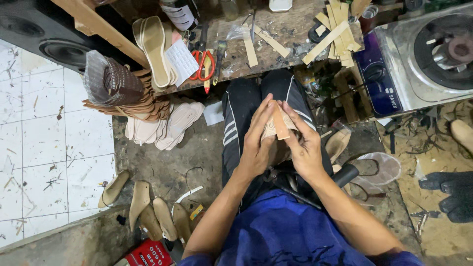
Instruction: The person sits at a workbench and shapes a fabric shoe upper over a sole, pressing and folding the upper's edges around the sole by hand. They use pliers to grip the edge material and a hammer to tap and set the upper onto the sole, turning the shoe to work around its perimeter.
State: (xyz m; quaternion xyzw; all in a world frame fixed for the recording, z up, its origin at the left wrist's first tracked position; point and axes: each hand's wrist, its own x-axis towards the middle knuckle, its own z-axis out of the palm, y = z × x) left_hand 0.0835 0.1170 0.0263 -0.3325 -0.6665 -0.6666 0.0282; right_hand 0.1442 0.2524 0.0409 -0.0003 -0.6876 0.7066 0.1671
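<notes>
Both my hands meet over my lap, above my black trousers (pixel 241 106). My left hand (pixel 257 138) and my right hand (pixel 301 140) hold between them a small tan shoe part (pixel 279 125), a narrow leather strap over a patterned pale piece. The fingers of both hands are closed on it. What lies under the piece is hidden by my palms.
A wooden workbench (pixel 276 49) ahead carries red-handled scissors (pixel 201 64), tan strips (pixel 335 34), upright insoles (pixel 153 49) and a bottle. A gas stove (pixel 419 59) stands at the right. Stacked soles (pixel 148 106) and pale insoles (pixel 167 129) lie left; wooden lasts (pixel 148 209) on the floor; black gloves (pixel 451 194) at the right.
</notes>
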